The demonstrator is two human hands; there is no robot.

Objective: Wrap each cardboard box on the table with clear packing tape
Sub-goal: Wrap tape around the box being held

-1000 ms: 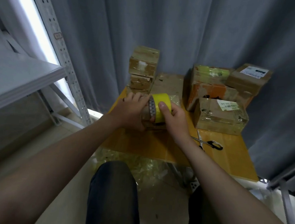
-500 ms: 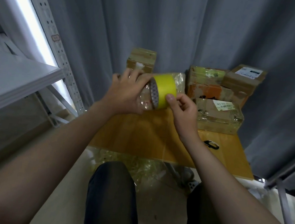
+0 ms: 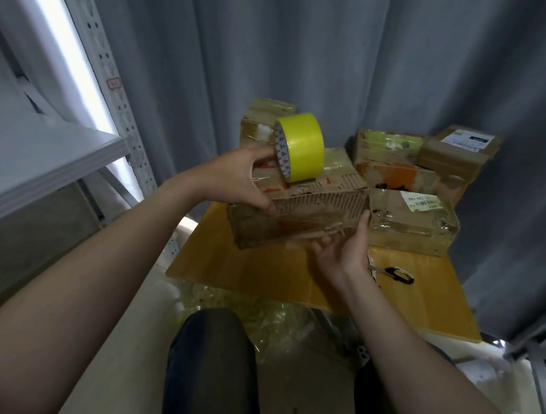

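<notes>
Nearest, I see the right hand (image 3: 343,251) cupping the cardboard box (image 3: 300,216) at its 4 o'clock corner, fingers straight. The left hand (image 3: 234,180) grips its 9 o'clock end over the worktop (image 3: 259,275). The tape roll (image 3: 303,146) stands on the box's top at 11 o'clock.

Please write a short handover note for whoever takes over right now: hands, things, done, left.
Left hand: grips the held box at its left end, beside the tape roll standing on top.
Right hand: supports its right end from below.
Box is over the table; scissors lie at right.
Done: rear boxes look glossy with tape.
Left: finish this box; check the plain box at rear right.
</notes>
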